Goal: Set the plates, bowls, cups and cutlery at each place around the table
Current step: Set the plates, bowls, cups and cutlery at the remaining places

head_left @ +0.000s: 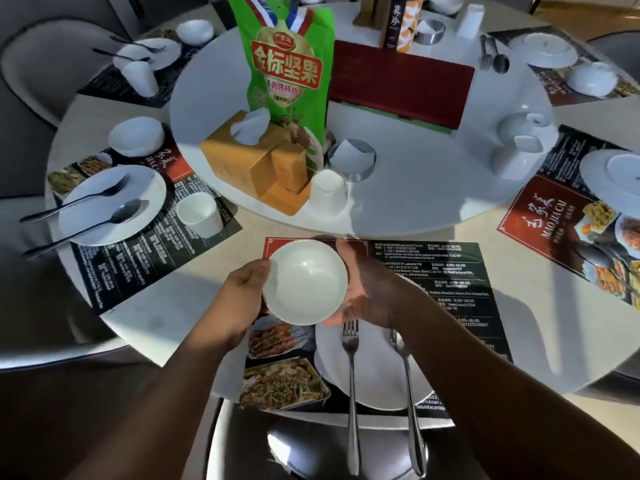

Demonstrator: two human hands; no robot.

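White bowl [304,282]: held between both hands over the far left part of the near placemat [436,271], just beyond the plate [377,368]; whether it touches the placemat cannot be told.
Left hand [242,299]: grips the bowl's left side, with the thumb on the rim and the other fingers hidden beneath.
Right hand [370,292]: its fingers [346,259] curve round the bowl's right side, the tips reach the far rim, and the palm lies at the near right edge.
Bowl's look: round, shallow, plain glossy white, mouth up, with a soft highlight inside.
Plate: white, on the placemat, with a fork [350,393] and a spoon [410,403] lying side by side across it, handles toward the person.
Neighbouring place: to the left on the beige tabletop [173,306], a second plate [149,188] and a paper cup [199,214].
Turntable [415,188]: raised and round, carrying an upturned cup [327,195], a wooden tissue box [242,161] and a green snack bag [287,74].
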